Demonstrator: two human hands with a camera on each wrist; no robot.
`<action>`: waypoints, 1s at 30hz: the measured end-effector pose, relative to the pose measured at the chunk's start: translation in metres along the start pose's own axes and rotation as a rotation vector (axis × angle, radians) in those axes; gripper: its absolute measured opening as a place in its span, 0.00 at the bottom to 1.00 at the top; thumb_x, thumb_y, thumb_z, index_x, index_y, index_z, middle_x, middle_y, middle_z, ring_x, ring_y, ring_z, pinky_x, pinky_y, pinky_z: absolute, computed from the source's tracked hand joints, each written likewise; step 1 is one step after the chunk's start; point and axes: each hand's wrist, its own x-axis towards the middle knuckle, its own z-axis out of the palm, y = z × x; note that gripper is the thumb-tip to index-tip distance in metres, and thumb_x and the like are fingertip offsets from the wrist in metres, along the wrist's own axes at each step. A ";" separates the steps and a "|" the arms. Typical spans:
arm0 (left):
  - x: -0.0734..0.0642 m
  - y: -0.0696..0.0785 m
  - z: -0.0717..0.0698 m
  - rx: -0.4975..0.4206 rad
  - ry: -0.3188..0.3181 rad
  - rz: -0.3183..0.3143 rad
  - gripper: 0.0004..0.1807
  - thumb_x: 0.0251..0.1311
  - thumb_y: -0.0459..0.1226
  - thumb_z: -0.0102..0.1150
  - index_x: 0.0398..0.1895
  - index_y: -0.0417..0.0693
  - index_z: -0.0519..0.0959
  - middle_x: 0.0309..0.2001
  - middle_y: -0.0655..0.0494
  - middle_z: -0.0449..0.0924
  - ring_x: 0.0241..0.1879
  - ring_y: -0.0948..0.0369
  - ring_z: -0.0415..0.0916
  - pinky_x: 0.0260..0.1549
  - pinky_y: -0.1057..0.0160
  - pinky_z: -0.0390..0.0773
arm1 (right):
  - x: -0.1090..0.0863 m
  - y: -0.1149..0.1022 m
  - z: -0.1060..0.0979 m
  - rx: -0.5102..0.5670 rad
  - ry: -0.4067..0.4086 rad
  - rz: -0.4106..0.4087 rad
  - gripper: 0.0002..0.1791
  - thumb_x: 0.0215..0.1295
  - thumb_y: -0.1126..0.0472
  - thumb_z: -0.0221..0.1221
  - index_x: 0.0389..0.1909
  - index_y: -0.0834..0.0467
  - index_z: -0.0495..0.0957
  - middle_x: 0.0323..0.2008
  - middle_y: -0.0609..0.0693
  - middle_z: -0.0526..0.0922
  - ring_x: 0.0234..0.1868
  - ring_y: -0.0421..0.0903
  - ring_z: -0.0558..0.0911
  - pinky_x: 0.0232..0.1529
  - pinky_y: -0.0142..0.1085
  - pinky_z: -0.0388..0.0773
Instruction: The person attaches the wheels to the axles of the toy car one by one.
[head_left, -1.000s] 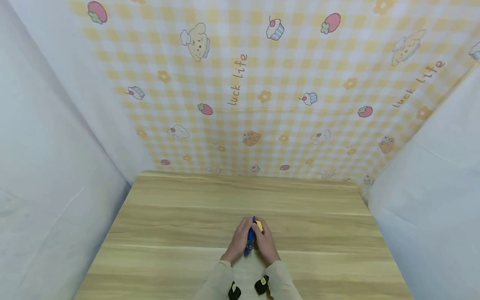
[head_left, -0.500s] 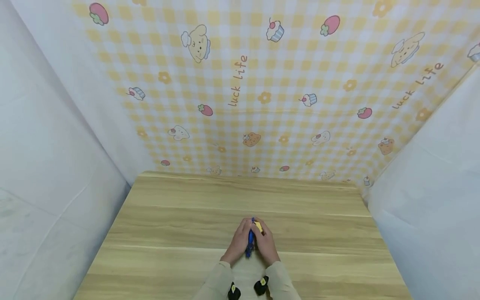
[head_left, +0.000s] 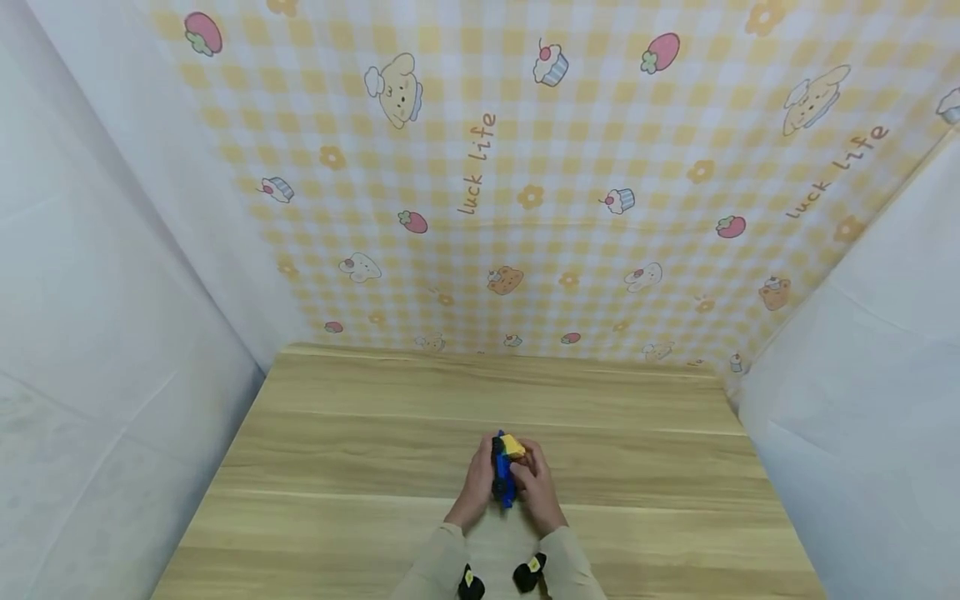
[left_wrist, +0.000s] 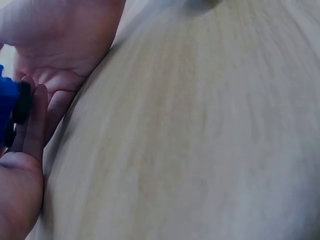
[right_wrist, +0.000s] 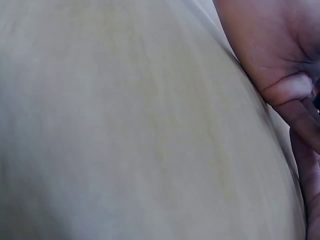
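A small blue toy truck (head_left: 504, 483) with black wheels and a yellow part (head_left: 513, 447) at its far end is held between both hands, near the front middle of the table. My left hand (head_left: 474, 490) grips its left side, where the wheels show. From the right, my right hand (head_left: 542, 493) holds it, thumb against the blue body and fingers around the yellow part. At the left edge of the left wrist view, the blue truck (left_wrist: 6, 102) and a black wheel (left_wrist: 21, 102) appear beside curled fingers. In the right wrist view, the truck is almost wholly hidden by the hand.
The wood-grain table (head_left: 360, 450) spreads around both hands. A checked cloth (head_left: 525, 250) hangs behind it, with white sheets (head_left: 112, 333) at the sides. Two black items with yellow marks (head_left: 529, 573) lie by the sleeves at the front.
The toy truck has turned between the hands, so its black wheels and more of the yellow part now show. The right hand has shifted slightly right and its thumb has moved down the body.
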 end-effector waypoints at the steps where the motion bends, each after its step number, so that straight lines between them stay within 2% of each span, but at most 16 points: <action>1: 0.001 -0.001 0.000 -0.015 -0.007 -0.012 0.35 0.80 0.53 0.14 0.63 0.45 0.71 0.52 0.50 0.76 0.49 0.61 0.72 0.50 0.62 0.72 | 0.000 -0.001 0.000 0.000 0.011 0.001 0.22 0.73 0.63 0.54 0.63 0.66 0.65 0.50 0.43 0.80 0.47 0.34 0.79 0.47 0.27 0.77; 4: 0.002 -0.001 0.000 -0.036 -0.036 -0.046 0.37 0.79 0.56 0.13 0.62 0.45 0.72 0.50 0.53 0.77 0.47 0.63 0.73 0.48 0.65 0.73 | 0.000 -0.002 -0.001 -0.021 0.052 0.005 0.20 0.75 0.61 0.54 0.61 0.65 0.67 0.49 0.42 0.81 0.47 0.33 0.79 0.48 0.26 0.76; 5: 0.002 -0.001 0.000 -0.036 -0.043 -0.057 0.38 0.79 0.57 0.14 0.61 0.44 0.73 0.46 0.55 0.77 0.42 0.64 0.73 0.44 0.66 0.73 | 0.001 -0.003 -0.001 -0.031 0.069 0.006 0.20 0.75 0.59 0.54 0.62 0.64 0.68 0.49 0.42 0.81 0.47 0.33 0.79 0.48 0.26 0.76; 9: 0.003 0.000 0.000 -0.047 -0.063 -0.081 0.37 0.78 0.59 0.19 0.58 0.43 0.75 0.35 0.60 0.76 0.33 0.65 0.73 0.33 0.68 0.74 | 0.000 -0.003 0.000 -0.053 0.133 0.008 0.21 0.76 0.55 0.53 0.65 0.60 0.68 0.54 0.49 0.81 0.50 0.33 0.78 0.51 0.26 0.74; 11: 0.003 -0.002 0.000 -0.036 -0.041 -0.068 0.35 0.78 0.60 0.24 0.57 0.45 0.75 0.31 0.60 0.74 0.28 0.64 0.71 0.28 0.67 0.73 | 0.000 -0.001 0.002 -0.050 0.157 0.000 0.23 0.77 0.55 0.53 0.66 0.61 0.67 0.56 0.55 0.80 0.51 0.33 0.78 0.52 0.25 0.73; 13: 0.002 -0.005 0.001 -0.013 0.007 -0.030 0.32 0.77 0.60 0.27 0.59 0.50 0.75 0.31 0.59 0.73 0.28 0.63 0.71 0.27 0.67 0.73 | 0.001 0.002 0.003 -0.045 0.164 -0.007 0.24 0.77 0.55 0.52 0.68 0.61 0.65 0.59 0.58 0.77 0.52 0.32 0.77 0.53 0.25 0.73; 15: 0.002 -0.010 0.002 0.023 0.068 0.033 0.28 0.76 0.60 0.32 0.60 0.53 0.73 0.31 0.57 0.72 0.27 0.63 0.70 0.27 0.68 0.72 | 0.001 0.005 0.006 -0.037 0.170 -0.022 0.25 0.77 0.54 0.52 0.69 0.61 0.63 0.60 0.60 0.75 0.53 0.33 0.77 0.54 0.25 0.74; 18: -0.002 -0.015 0.004 0.057 0.141 0.144 0.24 0.76 0.56 0.39 0.62 0.54 0.71 0.40 0.56 0.78 0.34 0.64 0.75 0.34 0.69 0.76 | 0.000 0.009 0.009 -0.046 0.190 -0.032 0.26 0.77 0.51 0.52 0.70 0.58 0.62 0.61 0.59 0.73 0.54 0.34 0.77 0.54 0.25 0.74; 21: -0.005 -0.018 0.008 0.090 0.174 0.231 0.22 0.76 0.52 0.44 0.63 0.51 0.71 0.48 0.56 0.79 0.41 0.65 0.76 0.39 0.68 0.77 | -0.002 0.011 0.011 -0.072 0.220 -0.070 0.25 0.77 0.51 0.51 0.70 0.56 0.63 0.62 0.57 0.73 0.56 0.35 0.77 0.55 0.25 0.74; 23: -0.006 -0.019 0.011 0.121 0.196 0.262 0.22 0.76 0.50 0.46 0.64 0.50 0.72 0.50 0.57 0.77 0.42 0.66 0.75 0.40 0.69 0.77 | -0.003 0.013 0.012 -0.099 0.236 -0.101 0.24 0.78 0.53 0.51 0.69 0.55 0.64 0.63 0.56 0.73 0.58 0.37 0.77 0.56 0.24 0.74; 27: -0.007 -0.018 0.016 0.197 0.244 0.287 0.21 0.76 0.46 0.47 0.65 0.47 0.73 0.47 0.57 0.73 0.37 0.67 0.70 0.35 0.70 0.75 | -0.004 0.016 0.013 -0.188 0.272 -0.168 0.22 0.77 0.55 0.51 0.68 0.55 0.67 0.64 0.56 0.73 0.62 0.46 0.77 0.58 0.23 0.73; 30: -0.007 -0.018 0.018 0.221 0.272 0.296 0.19 0.76 0.42 0.47 0.63 0.44 0.75 0.49 0.55 0.72 0.37 0.67 0.69 0.35 0.71 0.75 | -0.004 0.017 0.014 -0.273 0.303 -0.195 0.21 0.76 0.56 0.53 0.67 0.55 0.69 0.66 0.56 0.72 0.65 0.53 0.74 0.63 0.31 0.74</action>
